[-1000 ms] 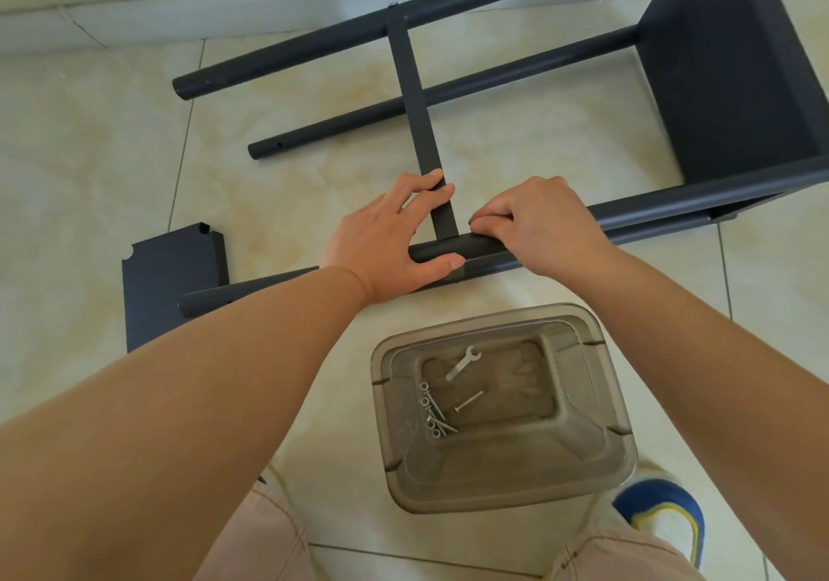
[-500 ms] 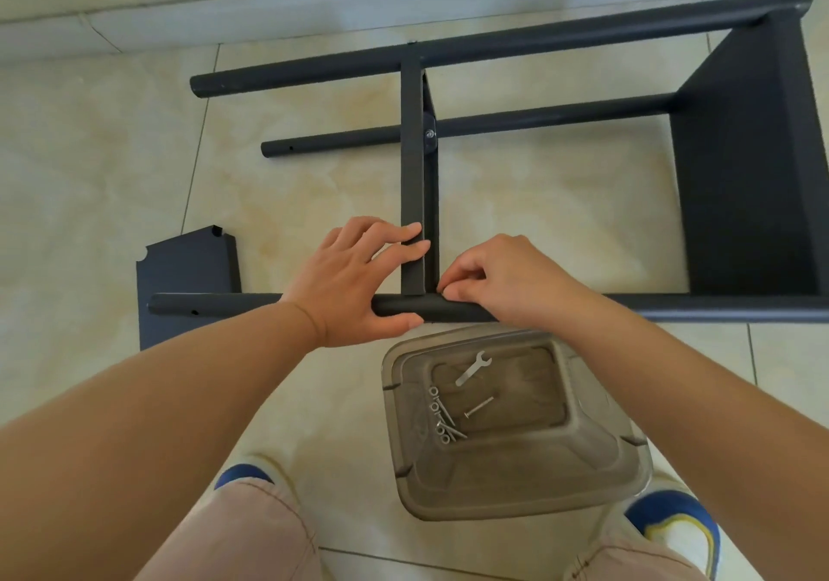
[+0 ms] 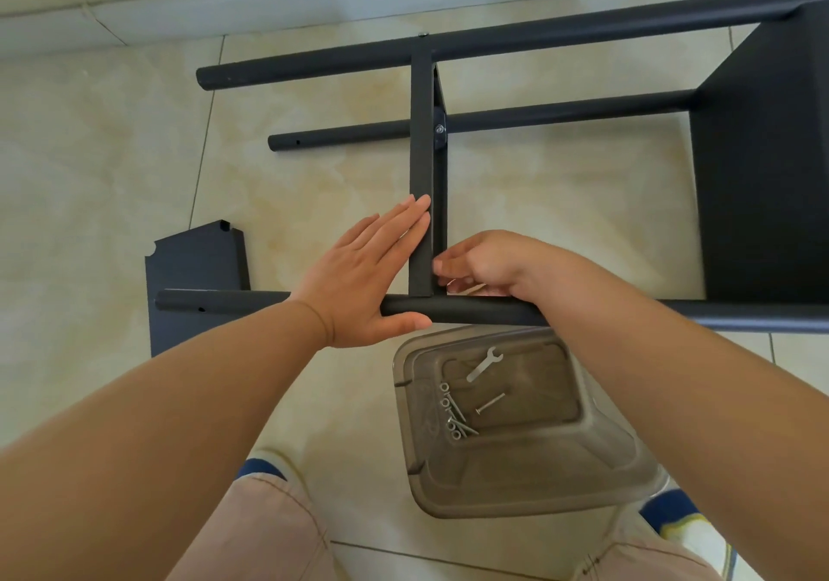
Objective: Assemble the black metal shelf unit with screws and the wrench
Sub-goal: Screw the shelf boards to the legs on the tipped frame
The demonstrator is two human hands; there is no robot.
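The black shelf unit lies on its side on the tiled floor. Its near pole (image 3: 224, 300) runs left to right under both my wrists. The middle shelf panel (image 3: 421, 154) stands on edge between the near pole and the far pole (image 3: 583, 31). My left hand (image 3: 359, 275) lies flat with straight fingers against that panel's left face, its thumb on the near pole. My right hand (image 3: 484, 262) has curled fingers at the corner where panel meets pole; whether it pinches anything is hidden. The wrench (image 3: 484, 363) and several screws (image 3: 453, 414) lie in a clear tub (image 3: 538, 482).
A loose black shelf panel (image 3: 197, 262) lies on the floor at the left, behind the near pole's end. A fitted end panel (image 3: 762, 154) closes the frame at the right. A lower pole (image 3: 560, 111) carries a bolt head (image 3: 439, 129). My knees and shoes (image 3: 673, 513) flank the tub.
The frame has turned level across the view and come nearer the tub. My left fingers have straightened along the panel. My right hand has moved off the pole top to the corner behind it.
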